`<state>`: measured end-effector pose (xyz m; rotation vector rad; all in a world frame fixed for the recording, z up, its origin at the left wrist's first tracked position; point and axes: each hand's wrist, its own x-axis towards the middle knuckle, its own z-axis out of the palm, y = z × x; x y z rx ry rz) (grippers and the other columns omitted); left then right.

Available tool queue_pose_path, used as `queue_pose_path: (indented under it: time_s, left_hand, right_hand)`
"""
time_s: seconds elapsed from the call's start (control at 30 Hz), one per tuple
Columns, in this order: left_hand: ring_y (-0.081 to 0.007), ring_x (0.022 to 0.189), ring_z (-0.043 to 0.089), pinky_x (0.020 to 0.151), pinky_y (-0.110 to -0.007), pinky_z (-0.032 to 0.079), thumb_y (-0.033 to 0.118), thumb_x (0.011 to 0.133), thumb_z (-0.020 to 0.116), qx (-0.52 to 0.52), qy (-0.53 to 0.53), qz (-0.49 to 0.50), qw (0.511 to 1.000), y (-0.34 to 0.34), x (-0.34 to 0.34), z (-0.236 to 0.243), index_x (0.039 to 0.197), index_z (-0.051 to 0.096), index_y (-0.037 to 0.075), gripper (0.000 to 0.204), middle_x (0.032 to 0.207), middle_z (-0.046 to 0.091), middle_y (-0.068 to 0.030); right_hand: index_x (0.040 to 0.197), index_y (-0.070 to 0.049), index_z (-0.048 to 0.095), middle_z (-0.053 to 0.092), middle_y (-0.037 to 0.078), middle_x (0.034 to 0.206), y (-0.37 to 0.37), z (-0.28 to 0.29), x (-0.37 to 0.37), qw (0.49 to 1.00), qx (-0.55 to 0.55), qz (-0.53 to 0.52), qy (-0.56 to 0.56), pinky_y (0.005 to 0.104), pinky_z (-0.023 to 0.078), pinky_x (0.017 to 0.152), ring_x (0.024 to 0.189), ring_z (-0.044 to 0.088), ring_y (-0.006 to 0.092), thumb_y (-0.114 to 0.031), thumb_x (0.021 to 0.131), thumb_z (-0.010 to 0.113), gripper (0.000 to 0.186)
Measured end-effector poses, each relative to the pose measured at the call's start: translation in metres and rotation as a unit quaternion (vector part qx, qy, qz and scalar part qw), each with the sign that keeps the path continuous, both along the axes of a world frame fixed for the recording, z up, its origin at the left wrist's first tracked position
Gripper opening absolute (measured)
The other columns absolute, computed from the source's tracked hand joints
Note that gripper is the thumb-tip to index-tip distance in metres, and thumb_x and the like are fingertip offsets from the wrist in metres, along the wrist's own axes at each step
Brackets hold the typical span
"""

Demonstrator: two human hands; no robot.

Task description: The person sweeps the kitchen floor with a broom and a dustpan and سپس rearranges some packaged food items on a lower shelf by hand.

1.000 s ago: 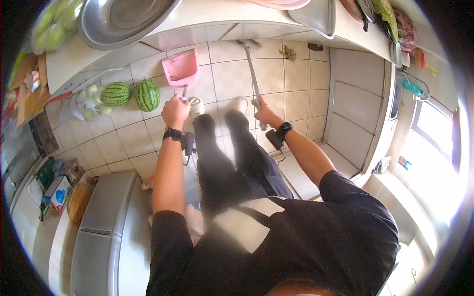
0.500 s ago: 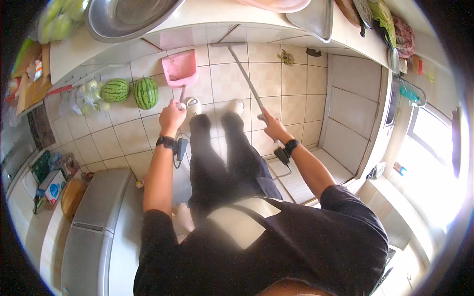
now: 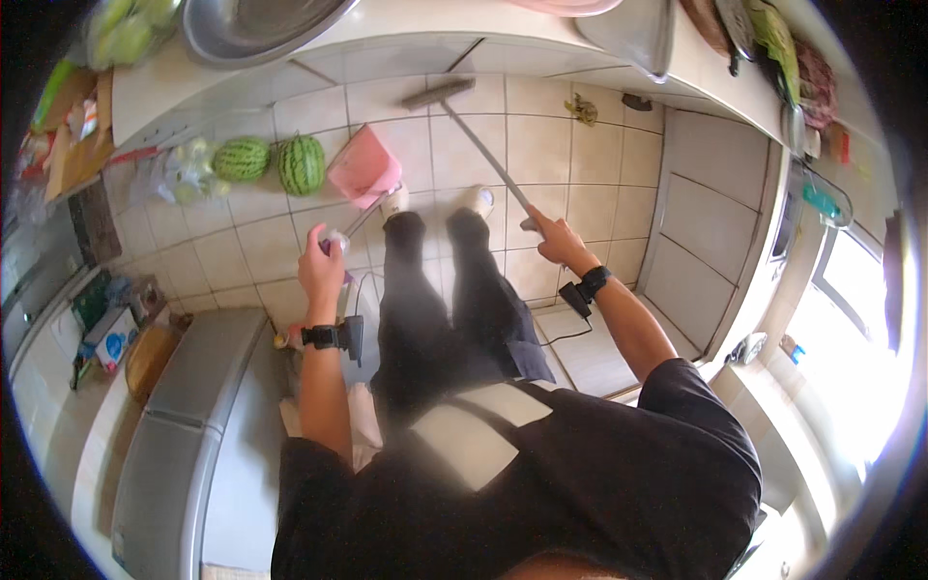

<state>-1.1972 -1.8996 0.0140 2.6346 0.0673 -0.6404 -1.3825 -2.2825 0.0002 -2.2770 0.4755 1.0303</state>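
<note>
Pink plastic dustpan (image 3: 365,167) angles out ahead and slightly right of a person's left hand (image 3: 324,266), its fingers curled around the handle. The right hand (image 3: 561,242), wrapped closed about a grey broom (image 3: 480,147), grips the near end, the broom's head well ahead over pale floor tiles (image 3: 536,155).
</note>
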Motion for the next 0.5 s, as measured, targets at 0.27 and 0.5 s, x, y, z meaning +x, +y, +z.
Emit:
queue_pose_path:
  time_s: [0.27, 0.5]
  left_hand:
    - [-0.0312, 0.078, 0.064, 0.068, -0.039, 0.050, 0.024, 0.082, 0.061, 0.007, 0.008, -0.076, 0.997, 0.019, -0.009, -0.001, 0.103, 0.061, 0.014, 0.023, 0.085, 0.067, -0.0112]
    - [-0.0275, 0.071, 0.063, 0.062, -0.038, 0.049, 0.020, 0.078, 0.066, 0.023, -0.019, -0.118, 0.993, 0.040, -0.004, 0.009, 0.095, 0.063, 0.016, 0.018, 0.078, 0.066, -0.0086]
  right_hand:
    - [0.118, -0.026, 0.056, 0.063, 0.013, 0.105, 0.070, -0.081, 0.104, 0.999, 0.029, -0.021, -0.017, 0.0437, 0.047, 0.087, 0.092, 0.062, 0.0362, -0.006, 0.077, 0.048, 0.047]
    - [0.134, -0.034, 0.037, 0.063, 0.006, 0.100, 0.015, -0.062, 0.035, 0.985, -0.073, 0.140, 0.069, 0.0421, 0.050, 0.077, 0.098, 0.060, 0.0225, -0.013, 0.083, 0.051, 0.057]
